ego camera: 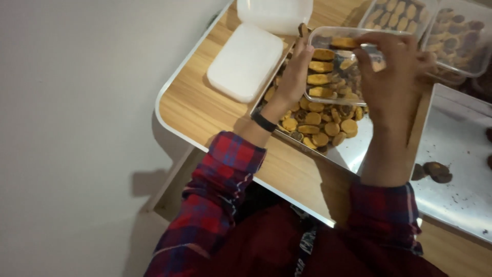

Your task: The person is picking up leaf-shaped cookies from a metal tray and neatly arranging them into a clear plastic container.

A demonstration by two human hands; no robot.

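My left hand (293,77) grips the left side of a clear plastic container (338,66) and also pinches a dark cookie (303,30) at its fingertips. My right hand (392,77) holds the container's right side from above. The container is tilted toward me, held above a metal tray (353,154). Golden oval cookies (320,66) stand in a row inside the container. More round golden cookies (320,125) lie heaped on the tray under it. A black band sits on my left wrist.
Two white lids or boxes (246,61) lie at the table's far left. Filled clear containers (451,36) stand at the back right. A second metal tray (461,154) with a few dark cookies (433,171) lies to the right. The wooden table edge (205,149) borders grey floor.
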